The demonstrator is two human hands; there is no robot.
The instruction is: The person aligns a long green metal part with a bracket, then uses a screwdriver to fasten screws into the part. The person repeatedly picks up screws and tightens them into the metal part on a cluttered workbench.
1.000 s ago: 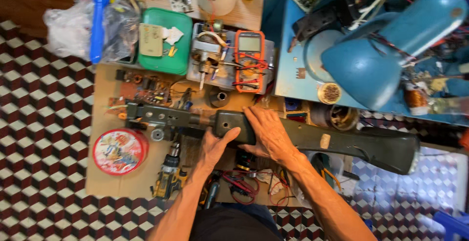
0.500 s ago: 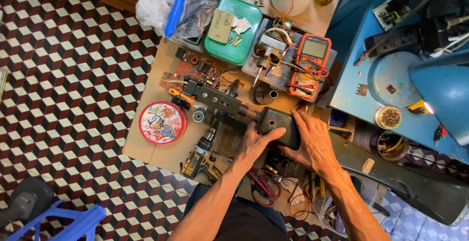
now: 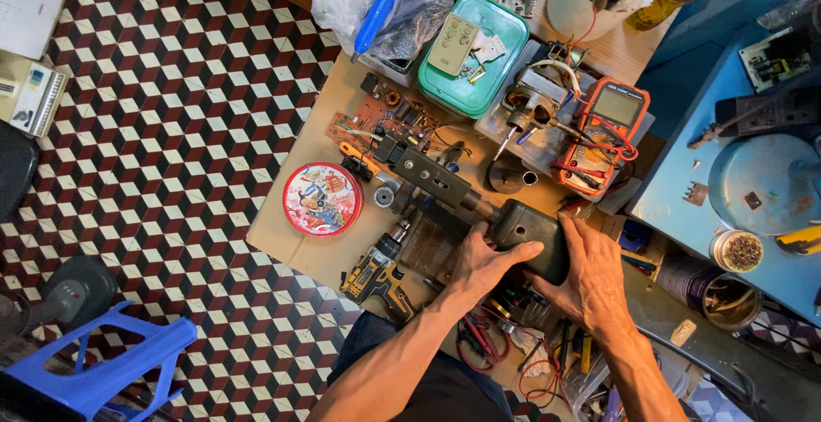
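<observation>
On a cluttered cardboard work surface (image 3: 299, 242) laid over a checkered tile floor (image 3: 171, 131), a person grips a dark motor housing (image 3: 532, 232) with both bare hands. The left hand (image 3: 479, 265) cups its near side, fingers curled against the casing and thumb stretched along its lower edge; the right hand (image 3: 593, 272) wraps over its right end, fingers clasped on the body. A grey metal shaft assembly (image 3: 432, 181) runs up-left from the housing toward a brown circuit board (image 3: 376, 123). A round red tin (image 3: 323, 199) lies to the left, a yellow-and-black cordless drill (image 3: 376, 272) just below the assembly. An orange multimeter (image 3: 605, 131) and a green lidded container (image 3: 470, 54) sit beyond.
</observation>
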